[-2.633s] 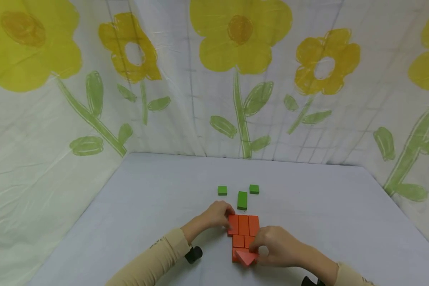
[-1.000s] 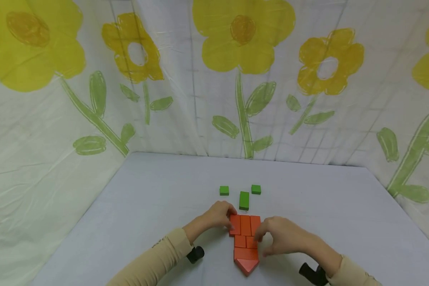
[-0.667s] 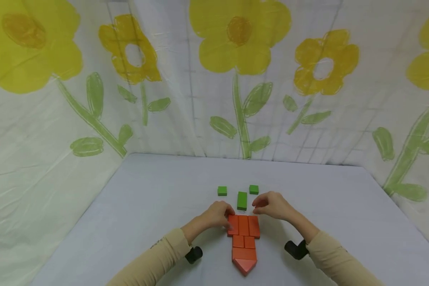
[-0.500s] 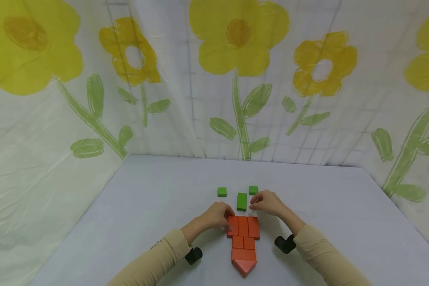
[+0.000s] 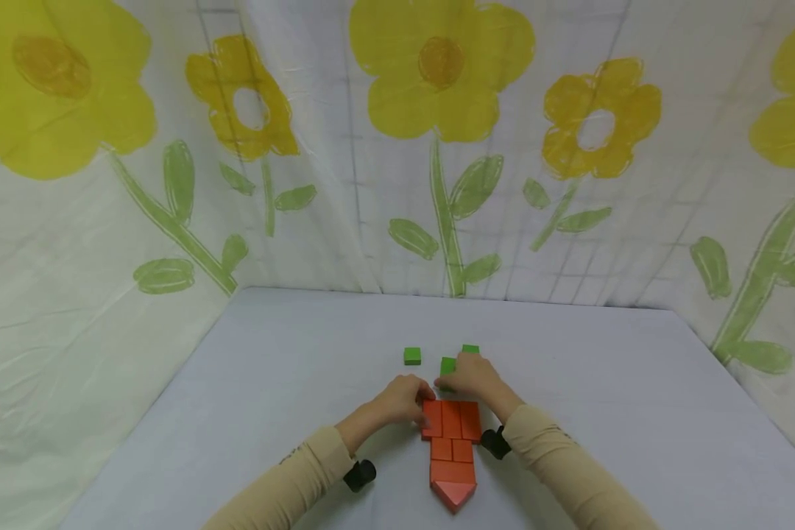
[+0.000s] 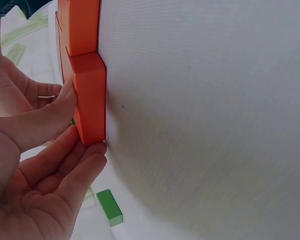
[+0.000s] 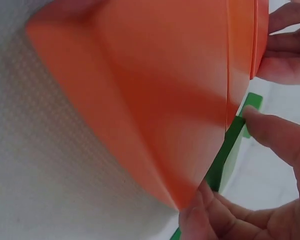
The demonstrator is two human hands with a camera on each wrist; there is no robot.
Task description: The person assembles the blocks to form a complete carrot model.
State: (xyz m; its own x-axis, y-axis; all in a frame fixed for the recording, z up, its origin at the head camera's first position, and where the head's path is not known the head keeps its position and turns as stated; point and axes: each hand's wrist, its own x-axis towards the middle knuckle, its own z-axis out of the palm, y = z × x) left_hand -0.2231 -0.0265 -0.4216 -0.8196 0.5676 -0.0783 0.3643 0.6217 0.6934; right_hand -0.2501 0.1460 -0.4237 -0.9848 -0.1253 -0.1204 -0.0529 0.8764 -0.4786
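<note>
Red blocks lie flat on the table in an arrow-like shape: three oblong blocks at the far end, two small ones behind them, then a crosswise block (image 5: 453,472) and a triangular block (image 5: 453,495) pointing toward me. My left hand (image 5: 397,403) holds the far-left red block (image 5: 431,418), thumb (image 6: 65,102) along its side and fingertips at its far end. Just beyond the red shape, my right hand (image 5: 473,377) pinches the oblong green block (image 7: 229,152) between thumb and fingers, partly covering it in the head view.
Two small green blocks stand farther back, one to the left (image 5: 412,356) and one to the right (image 5: 470,349), partly behind the right hand. A flower-printed white cloth (image 5: 344,250) hangs behind the pale table (image 5: 291,331).
My right hand set the triangular block against the red shape's near end, let go, moved forward and left, and took hold of the oblong green block. My left hand stayed put.
</note>
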